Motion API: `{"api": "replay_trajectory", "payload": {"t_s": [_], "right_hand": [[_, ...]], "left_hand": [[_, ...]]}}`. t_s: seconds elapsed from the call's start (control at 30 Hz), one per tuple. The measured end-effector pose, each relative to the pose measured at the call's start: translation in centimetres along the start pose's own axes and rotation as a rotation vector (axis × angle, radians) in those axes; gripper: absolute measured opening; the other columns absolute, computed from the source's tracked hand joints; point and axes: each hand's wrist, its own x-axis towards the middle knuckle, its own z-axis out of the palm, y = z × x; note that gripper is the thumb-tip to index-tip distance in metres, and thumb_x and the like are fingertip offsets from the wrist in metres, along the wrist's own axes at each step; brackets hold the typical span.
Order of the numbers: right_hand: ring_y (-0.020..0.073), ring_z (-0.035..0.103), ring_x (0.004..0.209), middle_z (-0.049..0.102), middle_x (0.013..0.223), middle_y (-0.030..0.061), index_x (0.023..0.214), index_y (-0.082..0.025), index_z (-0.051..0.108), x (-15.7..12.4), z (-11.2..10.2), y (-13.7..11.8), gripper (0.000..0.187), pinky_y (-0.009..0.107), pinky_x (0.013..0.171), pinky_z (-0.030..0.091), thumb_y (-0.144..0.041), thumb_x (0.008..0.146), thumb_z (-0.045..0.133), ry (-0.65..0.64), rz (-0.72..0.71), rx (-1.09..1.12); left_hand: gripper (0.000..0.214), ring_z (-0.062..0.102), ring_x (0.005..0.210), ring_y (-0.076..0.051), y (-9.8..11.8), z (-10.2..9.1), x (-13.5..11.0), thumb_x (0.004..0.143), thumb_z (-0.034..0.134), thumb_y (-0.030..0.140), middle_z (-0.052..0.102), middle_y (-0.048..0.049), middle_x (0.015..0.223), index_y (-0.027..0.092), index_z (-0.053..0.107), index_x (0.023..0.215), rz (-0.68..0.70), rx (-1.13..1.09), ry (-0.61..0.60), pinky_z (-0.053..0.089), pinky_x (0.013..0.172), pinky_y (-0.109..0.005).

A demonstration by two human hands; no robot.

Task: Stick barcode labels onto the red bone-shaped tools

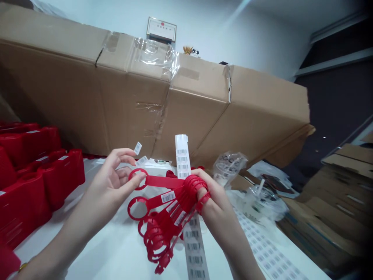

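Observation:
My left hand (pixel 115 177) has its thumb on the end ring of a red plastic strap with a ring at each end (pixel 164 181). Two small barcode stickers (pixel 138 147) cling to its index and middle fingertips. In my right hand (pixel 214 198) is a bundle of similar red straps (pixel 195 186), their near rings gathered around the thumb. Several straps fan down and left, some bearing barcode stickers (pixel 168 197). A long strip of barcode labels (pixel 196 247) runs behind the bundle and stands up above it; whether the right fingers grip it is hidden.
Red plastic containers (pixel 62 175) are stacked at the left. A long cardboard box (pixel 131 97) spans the back. Clear plastic cups in bags (pixel 229 167) and sheets of barcode labels (pixel 268 249) lie on the white table (pixel 96 252) at the right. Flattened cartons (pixel 335 202) stand beyond.

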Motion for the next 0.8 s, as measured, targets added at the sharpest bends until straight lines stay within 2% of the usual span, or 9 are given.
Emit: {"api": "replay_trajectory", "payload": {"t_s": [0.1, 0.17, 0.27, 0.33, 0.4, 0.5, 0.6, 0.7, 0.8], "right_hand": [[0.0149, 0.052, 0.070, 0.059, 0.076, -0.0019, 0.079, -0.020, 0.056, -0.3, 0.1, -0.5, 0.023, 0.027, 0.063, 0.042, -0.026, 0.099, 0.045, -0.008, 0.035, 0.038], [0.0140, 0.050, 0.067, 0.057, 0.073, -0.0028, 0.078, -0.021, 0.055, -0.3, 0.2, -0.6, 0.022, 0.026, 0.060, 0.041, -0.024, 0.098, 0.046, -0.003, 0.069, 0.061], [0.0137, 0.050, 0.066, 0.056, 0.072, -0.0035, 0.078, -0.021, 0.055, -0.4, 0.4, -0.5, 0.021, 0.026, 0.057, 0.040, -0.020, 0.097, 0.045, 0.020, 0.082, 0.072], [0.0142, 0.051, 0.067, 0.058, 0.074, -0.0030, 0.080, -0.021, 0.055, -0.5, 0.6, -0.3, 0.020, 0.026, 0.057, 0.041, -0.019, 0.097, 0.044, 0.025, 0.085, 0.057], [0.0146, 0.051, 0.067, 0.060, 0.075, -0.0027, 0.080, -0.022, 0.055, -0.6, 0.8, -0.3, 0.020, 0.026, 0.057, 0.041, -0.018, 0.097, 0.043, 0.021, 0.090, 0.025], [0.0144, 0.051, 0.065, 0.060, 0.073, -0.0034, 0.080, -0.022, 0.054, -0.9, 0.9, -0.4, 0.021, 0.027, 0.057, 0.040, -0.016, 0.096, 0.043, 0.008, 0.072, -0.022], [0.0143, 0.052, 0.065, 0.060, 0.073, -0.0040, 0.082, -0.023, 0.054, -1.4, 1.0, -0.8, 0.020, 0.026, 0.057, 0.040, -0.014, 0.096, 0.042, -0.005, 0.060, -0.050], [0.0142, 0.052, 0.066, 0.062, 0.074, -0.0042, 0.083, -0.023, 0.054, -1.8, 1.2, -1.2, 0.021, 0.026, 0.057, 0.041, -0.014, 0.097, 0.041, -0.003, 0.033, -0.076], [0.0139, 0.054, 0.066, 0.065, 0.076, -0.0036, 0.084, -0.022, 0.053, -1.9, 1.3, -1.5, 0.021, 0.025, 0.058, 0.042, -0.013, 0.097, 0.040, 0.001, -0.001, -0.084]], "left_hand": [[0.037, 0.058, 0.074, -0.009, 0.1, -0.4, 0.3, 0.084, 0.079, 0.033, 0.054, 0.0046, 0.105, 0.031, 0.057, 0.114, 0.049, 0.031, 0.082, 0.052, 0.063, -0.023], [0.033, 0.062, 0.088, -0.014, 0.5, -0.2, 0.0, 0.085, 0.078, 0.036, 0.057, 0.0042, 0.105, 0.032, 0.059, 0.112, 0.081, 0.145, 0.127, 0.052, 0.077, -0.029], [0.024, 0.061, 0.110, -0.023, 1.6, 0.4, -1.3, 0.088, 0.073, 0.040, 0.065, 0.0033, 0.109, 0.034, 0.062, 0.108, 0.157, 0.374, 0.249, 0.045, 0.095, -0.039], [0.024, 0.061, 0.111, -0.026, 2.4, 0.9, -2.3, 0.088, 0.072, 0.041, 0.066, 0.0030, 0.110, 0.036, 0.062, 0.109, 0.200, 0.422, 0.301, 0.045, 0.097, -0.042], [0.027, 0.062, 0.108, -0.025, 2.8, 1.2, -3.0, 0.088, 0.072, 0.039, 0.067, 0.0031, 0.105, 0.037, 0.059, 0.112, 0.251, 0.395, 0.285, 0.047, 0.098, -0.041], [0.036, 0.062, 0.090, -0.021, 3.0, 1.2, -3.4, 0.091, 0.070, 0.038, 0.068, 0.0046, 0.095, 0.040, 0.051, 0.121, 0.240, 0.406, 0.154, 0.054, 0.088, -0.035], [0.036, 0.060, 0.076, -0.019, 2.7, 1.0, -3.3, 0.095, 0.064, 0.043, 0.069, 0.0053, 0.090, 0.042, 0.044, 0.126, 0.140, 0.428, 0.043, 0.053, 0.063, -0.028], [0.037, 0.066, 0.083, -0.022, 2.5, 0.9, -3.2, 0.094, 0.063, 0.052, 0.070, 0.0039, 0.083, 0.041, 0.044, 0.124, 0.013, 0.401, 0.009, 0.044, 0.046, -0.024], [0.043, 0.066, 0.086, -0.024, 2.4, 1.0, -3.3, 0.091, 0.066, 0.057, 0.071, 0.0032, 0.083, 0.039, 0.044, 0.122, -0.029, 0.367, 0.025, 0.047, 0.047, -0.024]]}}
